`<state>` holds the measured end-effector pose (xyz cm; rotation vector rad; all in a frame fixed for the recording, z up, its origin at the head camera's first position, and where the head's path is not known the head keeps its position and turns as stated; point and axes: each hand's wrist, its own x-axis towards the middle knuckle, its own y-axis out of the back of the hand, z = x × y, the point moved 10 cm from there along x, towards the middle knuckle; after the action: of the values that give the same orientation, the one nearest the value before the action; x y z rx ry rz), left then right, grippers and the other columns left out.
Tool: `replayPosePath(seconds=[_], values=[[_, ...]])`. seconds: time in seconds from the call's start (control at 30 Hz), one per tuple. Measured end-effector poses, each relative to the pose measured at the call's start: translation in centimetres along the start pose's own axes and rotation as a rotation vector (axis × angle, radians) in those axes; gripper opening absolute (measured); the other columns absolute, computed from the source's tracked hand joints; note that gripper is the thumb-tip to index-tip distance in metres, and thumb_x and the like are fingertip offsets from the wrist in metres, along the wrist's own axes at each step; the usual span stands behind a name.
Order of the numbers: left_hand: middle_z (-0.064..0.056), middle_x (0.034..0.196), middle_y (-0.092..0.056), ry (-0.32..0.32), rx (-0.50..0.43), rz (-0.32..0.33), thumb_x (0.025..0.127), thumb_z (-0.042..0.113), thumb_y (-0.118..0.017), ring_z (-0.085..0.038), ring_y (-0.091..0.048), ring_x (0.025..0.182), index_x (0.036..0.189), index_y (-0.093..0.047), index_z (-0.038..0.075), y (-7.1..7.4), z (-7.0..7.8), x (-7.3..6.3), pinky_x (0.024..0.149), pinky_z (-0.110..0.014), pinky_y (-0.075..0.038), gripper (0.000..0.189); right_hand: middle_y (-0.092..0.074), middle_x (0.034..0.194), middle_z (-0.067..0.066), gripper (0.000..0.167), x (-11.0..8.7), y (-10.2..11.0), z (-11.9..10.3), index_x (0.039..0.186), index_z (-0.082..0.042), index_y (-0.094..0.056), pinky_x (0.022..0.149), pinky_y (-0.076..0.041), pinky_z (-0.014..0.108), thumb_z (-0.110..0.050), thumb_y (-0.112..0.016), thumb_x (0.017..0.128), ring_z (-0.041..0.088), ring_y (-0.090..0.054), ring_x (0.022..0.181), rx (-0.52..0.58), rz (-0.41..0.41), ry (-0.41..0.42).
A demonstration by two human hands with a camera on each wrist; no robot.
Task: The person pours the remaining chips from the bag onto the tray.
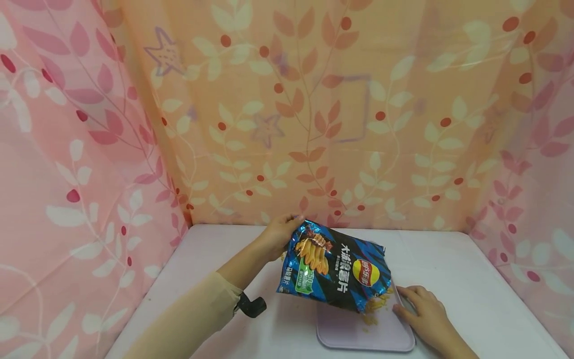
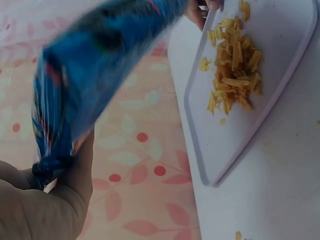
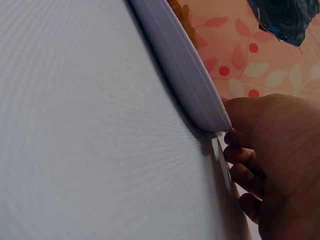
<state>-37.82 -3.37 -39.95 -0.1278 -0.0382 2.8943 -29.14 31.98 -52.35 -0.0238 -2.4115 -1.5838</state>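
Observation:
A blue-and-black bag of potato chips (image 1: 336, 267) hangs tilted above a pale lilac tray (image 1: 365, 339), its right end lower. My left hand (image 1: 277, 239) grips the bag by its upper left end, thumb and fingers pinching the crumpled foil in the left wrist view. On the tray lies a heap of golden ridged chips (image 2: 237, 67), partly hidden by the bag in the head view. At the tray's right edge is my right hand (image 1: 426, 315); in the right wrist view its thumb touches the rim (image 3: 192, 82) and its fingers curl at the side.
A white table (image 1: 242, 339) spreads beneath everything, with a few crumbs (image 2: 238, 235) beside the tray. Patterned curtains (image 1: 269, 124) enclose the back and both sides. A black strap piece (image 1: 252, 305) juts from the left sleeve.

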Motion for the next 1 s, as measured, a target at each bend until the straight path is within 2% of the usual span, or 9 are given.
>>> replayPosePath(seconds=[0.23,0.33,0.43,0.63,1.0], values=[[-0.013,0.116,-0.068,-0.005,-0.015,-0.041,0.107,0.032,-0.053,-0.018,-0.071,0.089,0.136,-0.057,0.006,0.2,-0.4,-0.6,0.078,-0.033,-0.062,0.039,-0.063,0.122,0.011,0.067,0.1,-0.2,0.3,0.135,-0.006,-0.065,0.089,-0.041,0.066,-0.056,-0.071,0.091,0.038,-0.058,0.113,0.007,-0.014,-0.016],[-0.011,0.114,-0.068,-0.005,-0.016,-0.038,0.107,0.032,-0.054,-0.016,-0.071,0.087,0.135,-0.058,0.007,0.7,-0.7,-0.8,0.075,-0.03,-0.061,0.037,-0.063,0.121,0.011,0.066,0.0,-0.2,0.3,0.134,-0.006,-0.065,0.089,-0.042,0.066,-0.054,-0.072,0.09,0.037,-0.058,0.113,0.012,-0.015,-0.018],[-0.01,0.111,-0.067,0.001,-0.01,-0.013,0.107,0.032,-0.055,-0.016,-0.069,0.085,0.135,-0.058,0.007,1.4,-1.1,-1.0,0.073,-0.029,-0.06,0.037,-0.063,0.121,0.011,0.067,0.0,-0.3,0.5,0.135,-0.005,-0.065,0.089,-0.042,0.066,-0.055,-0.072,0.091,0.038,-0.058,0.114,0.009,-0.021,-0.022],[-0.011,0.111,-0.066,-0.026,-0.049,0.035,0.107,0.03,-0.056,-0.016,-0.067,0.088,0.134,-0.058,0.004,3.0,-1.6,-1.2,0.075,-0.03,-0.059,0.038,-0.063,0.124,0.012,0.069,-0.1,-0.2,0.6,0.136,-0.004,-0.064,0.089,-0.042,0.067,-0.056,-0.07,0.091,0.039,-0.057,0.115,0.007,-0.021,-0.016],[-0.004,0.095,-0.071,-0.02,-0.16,0.158,0.106,0.019,-0.059,-0.012,-0.071,0.076,0.137,-0.057,0.003,6.9,-3.6,-1.2,0.064,-0.027,-0.059,0.035,-0.062,0.125,0.014,0.066,-0.3,0.0,0.6,0.136,-0.004,-0.063,0.087,-0.041,0.065,-0.052,-0.072,0.092,0.039,-0.056,0.113,0.019,-0.003,0.01]])
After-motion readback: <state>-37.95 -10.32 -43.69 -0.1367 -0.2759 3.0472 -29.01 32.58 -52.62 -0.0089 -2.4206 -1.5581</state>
